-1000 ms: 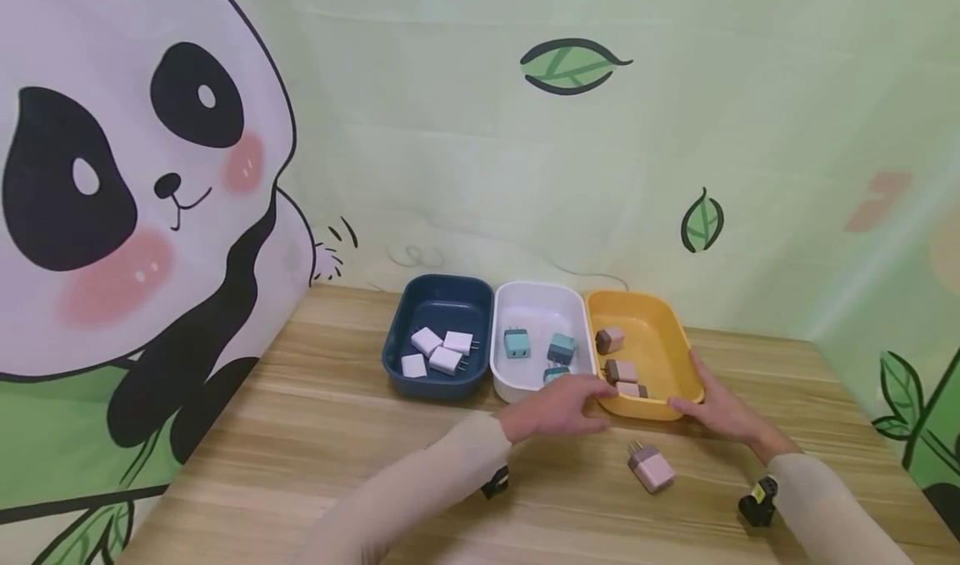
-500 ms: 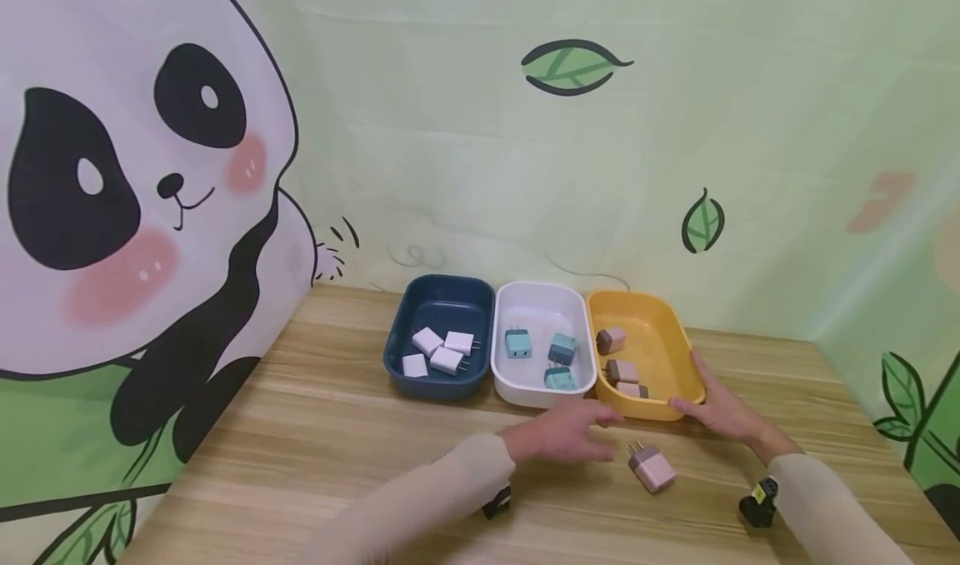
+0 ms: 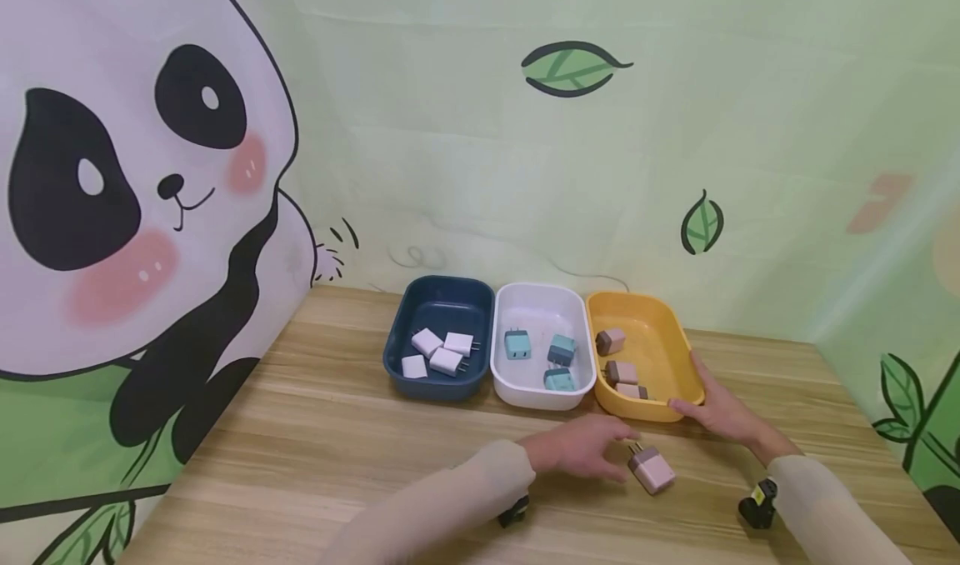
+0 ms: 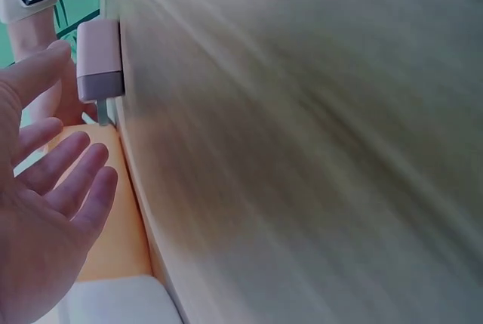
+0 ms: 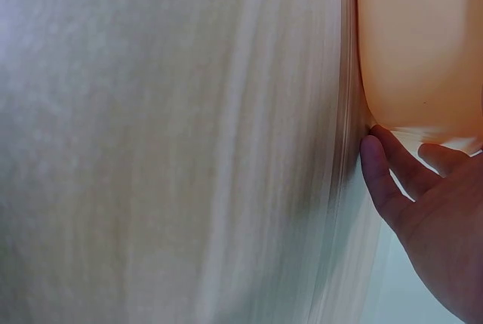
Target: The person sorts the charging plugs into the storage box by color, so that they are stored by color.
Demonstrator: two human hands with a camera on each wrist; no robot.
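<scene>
Fingers spread and holding nothing, my left hand (image 3: 582, 447) hovers just left of a pink charger plug (image 3: 651, 468). This plug lies on the table with its prongs toward the back left; in the left wrist view the pink charger plug (image 4: 99, 56) is beyond my fingertips. My right hand (image 3: 723, 407) holds the front right corner of the yellow bin (image 3: 663, 352), thumb at the front rim and fingers along the right side. In the right wrist view the fingertips touch the yellow bin (image 5: 423, 44) low on its wall. Several pink and brown plugs (image 3: 621, 372) lie inside it.
Left of the yellow bin stands a white bin (image 3: 542, 302) with teal charger plugs (image 3: 561, 348). Beside that is a dark blue bin (image 3: 450, 294) with several white plugs (image 3: 447, 360). All three stand side by side on the wooden table (image 3: 300, 432), before a printed backdrop (image 3: 450, 132).
My left hand has moved from the yellow bin's front left rim down toward the loose pink plug. My right hand stays at the yellow bin's corner.
</scene>
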